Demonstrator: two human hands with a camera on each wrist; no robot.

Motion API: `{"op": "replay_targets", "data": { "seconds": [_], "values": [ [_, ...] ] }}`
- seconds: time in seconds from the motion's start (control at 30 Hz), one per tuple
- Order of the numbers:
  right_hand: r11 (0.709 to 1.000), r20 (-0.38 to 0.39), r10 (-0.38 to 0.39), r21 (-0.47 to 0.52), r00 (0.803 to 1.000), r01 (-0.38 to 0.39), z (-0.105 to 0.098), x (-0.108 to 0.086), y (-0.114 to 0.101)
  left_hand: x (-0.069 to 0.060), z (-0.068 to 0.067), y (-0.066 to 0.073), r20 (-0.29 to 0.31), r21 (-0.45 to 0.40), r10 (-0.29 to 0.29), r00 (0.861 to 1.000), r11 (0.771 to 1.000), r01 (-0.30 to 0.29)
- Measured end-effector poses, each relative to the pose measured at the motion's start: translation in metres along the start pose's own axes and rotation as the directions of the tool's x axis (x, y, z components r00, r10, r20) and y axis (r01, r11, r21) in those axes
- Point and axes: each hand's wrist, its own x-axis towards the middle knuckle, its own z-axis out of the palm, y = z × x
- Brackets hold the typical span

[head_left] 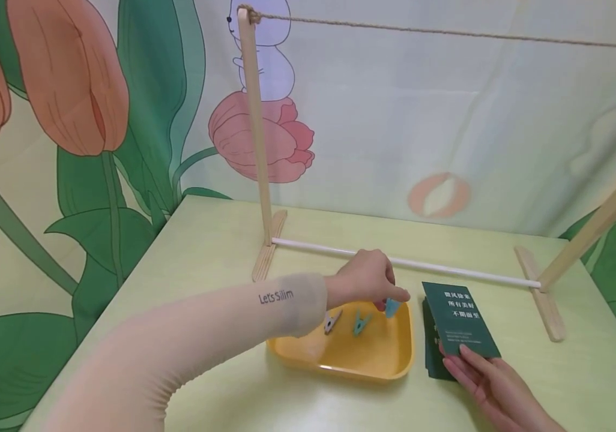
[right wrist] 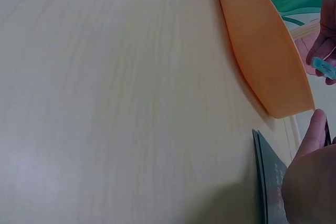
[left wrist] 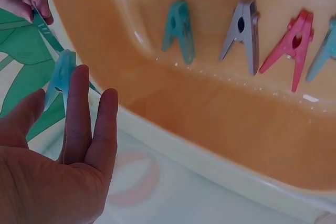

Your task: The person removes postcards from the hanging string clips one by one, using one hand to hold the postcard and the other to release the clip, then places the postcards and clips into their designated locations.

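Observation:
My left hand (head_left: 370, 279) pinches a blue clothespin (left wrist: 62, 74) between thumb and fingers, above the right rim of a yellow tray (head_left: 340, 370). In the left wrist view, a green clothespin (left wrist: 179, 31), a grey one (left wrist: 242, 32), a red one (left wrist: 294, 45) and part of another blue one lie in the tray. My right hand (head_left: 494, 384) holds a dark green card (head_left: 459, 318) with white lettering by its lower end, thumb on top. Beneath it, more green cards (head_left: 437, 360) lie stacked on the table, partly hidden.
Behind the tray stands a wooden frame with a left post (head_left: 256, 120), a right post (head_left: 600, 216) and a white bar (head_left: 421, 264) low between them. A twine line (head_left: 394, 27) stretches across the top. A printed curtain (head_left: 394, 132) hangs behind the table (head_left: 205, 240).

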Motion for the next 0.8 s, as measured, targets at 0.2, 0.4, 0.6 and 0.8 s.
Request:
{"op": "replay_targets", "data": {
  "seconds": [0.2,0.4,0.6,0.8],
  "values": [
    [0.999,-0.027,0.033,0.028,0.999,-0.033,-0.003,-0.001,0.006,0.004,0.01,-0.012,0.035,0.005,-0.01,0.999,1.0,0.01],
    [0.995,-0.027,0.045,0.086,0.999,-0.043,-0.002,-0.003,0.009,0.008,0.022,-0.023,0.034,0.016,-0.003,0.999,1.0,0.003],
    [0.994,-0.015,0.043,0.099,0.999,-0.041,-0.002,-0.002,0.011,0.013,0.031,-0.026,0.018,0.09,0.004,1.0,0.996,-0.006],
    [0.983,-0.003,0.064,0.171,0.998,-0.062,-0.002,-0.004,0.014,0.016,0.035,-0.027,0.023,0.147,-0.023,0.999,0.989,0.019]
  ]
}}
